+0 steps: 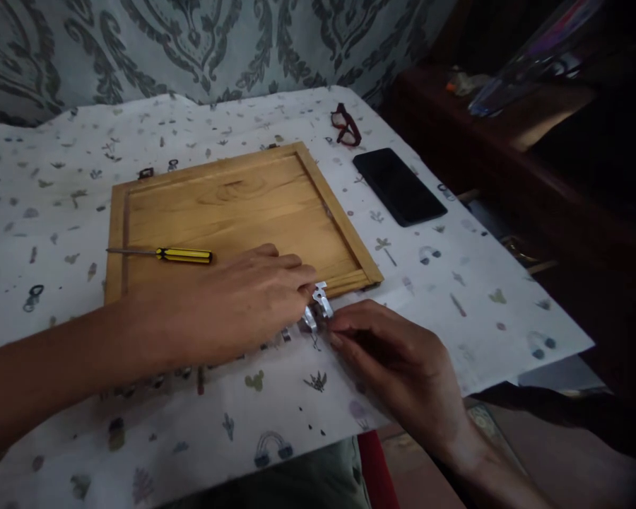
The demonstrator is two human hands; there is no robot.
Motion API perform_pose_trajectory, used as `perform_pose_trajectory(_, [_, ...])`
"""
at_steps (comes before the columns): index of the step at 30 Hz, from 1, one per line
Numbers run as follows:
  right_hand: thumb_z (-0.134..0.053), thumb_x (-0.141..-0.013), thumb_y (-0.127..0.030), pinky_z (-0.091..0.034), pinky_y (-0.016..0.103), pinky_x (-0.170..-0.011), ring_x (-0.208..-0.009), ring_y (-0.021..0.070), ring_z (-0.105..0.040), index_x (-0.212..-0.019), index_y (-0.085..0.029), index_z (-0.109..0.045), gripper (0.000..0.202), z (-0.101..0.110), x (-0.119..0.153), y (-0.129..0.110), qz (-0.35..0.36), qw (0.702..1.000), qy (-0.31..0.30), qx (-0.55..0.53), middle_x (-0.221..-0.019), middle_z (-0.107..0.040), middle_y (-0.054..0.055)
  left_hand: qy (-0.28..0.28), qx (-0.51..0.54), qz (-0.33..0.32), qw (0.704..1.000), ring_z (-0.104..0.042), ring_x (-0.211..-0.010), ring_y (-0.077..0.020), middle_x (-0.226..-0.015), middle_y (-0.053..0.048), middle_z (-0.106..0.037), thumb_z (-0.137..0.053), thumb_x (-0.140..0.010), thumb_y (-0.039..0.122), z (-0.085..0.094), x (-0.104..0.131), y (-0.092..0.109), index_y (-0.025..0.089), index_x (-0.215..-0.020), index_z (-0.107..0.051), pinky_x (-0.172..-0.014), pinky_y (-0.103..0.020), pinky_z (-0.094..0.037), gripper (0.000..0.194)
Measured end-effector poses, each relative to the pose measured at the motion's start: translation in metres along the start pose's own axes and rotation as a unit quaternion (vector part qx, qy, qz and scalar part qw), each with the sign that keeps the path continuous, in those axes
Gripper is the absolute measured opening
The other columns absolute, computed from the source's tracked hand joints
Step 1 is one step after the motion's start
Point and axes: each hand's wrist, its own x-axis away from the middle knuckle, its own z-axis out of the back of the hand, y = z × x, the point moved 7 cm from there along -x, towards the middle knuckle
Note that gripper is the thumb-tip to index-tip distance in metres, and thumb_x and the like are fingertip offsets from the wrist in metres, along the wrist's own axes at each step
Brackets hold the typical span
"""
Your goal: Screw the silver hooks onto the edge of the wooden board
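A framed wooden panel (233,212) lies flat on the patterned white tablecloth. Across its lower left part rests a yellow and black screwdriver (184,255), its tip pointing left. My left hand (249,300) lies over the panel's near edge, its fingertips beside a small shiny metal piece (322,300). My right hand (397,353) is closed, thumb and forefinger pinched at the near end of the metal pieces by the panel's near right corner. More small metal parts show partly beneath my left hand and forearm.
A black phone (400,187) lies right of the panel, with red-framed glasses (346,126) behind it. Patterned fabric (201,42) rises behind the table. Dark wooden furniture (509,155) stands at the right, past the table edge.
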Motion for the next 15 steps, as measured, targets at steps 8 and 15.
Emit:
perform_pose_trajectory(8, [-0.065, -0.09, -0.015, -0.064, 0.027, -0.07, -0.08, 0.0164, -0.073, -0.101, -0.034, -0.076, 0.024, 0.001, 0.003, -0.01, 0.042, 0.998, 0.0, 0.038, -0.095, -0.074, 0.002, 0.02, 0.069, -0.029, 0.997, -0.058, -0.114, -0.0248, -0.123, -0.008, -0.065, -0.05, -0.093, 0.023, -0.006, 0.002, -0.013, 0.024, -0.108, -0.062, -0.098, -0.039, -0.043, 0.019])
perform_pose_trajectory(15, [-0.061, -0.093, -0.014, -0.066, 0.025, -0.068, -0.079, 0.0169, -0.075, -0.102, -0.029, -0.076, 0.023, 0.002, 0.002, -0.016, 0.052, 0.994, -0.014, 0.095, -0.095, -0.075, 0.004, 0.028, 0.019, -0.029, 0.999, -0.059, -0.107, -0.0242, -0.119, -0.008, -0.065, -0.054, -0.088, 0.017, -0.01, 0.003, -0.01, 0.023, -0.112, -0.06, -0.086, -0.038, -0.045, 0.025])
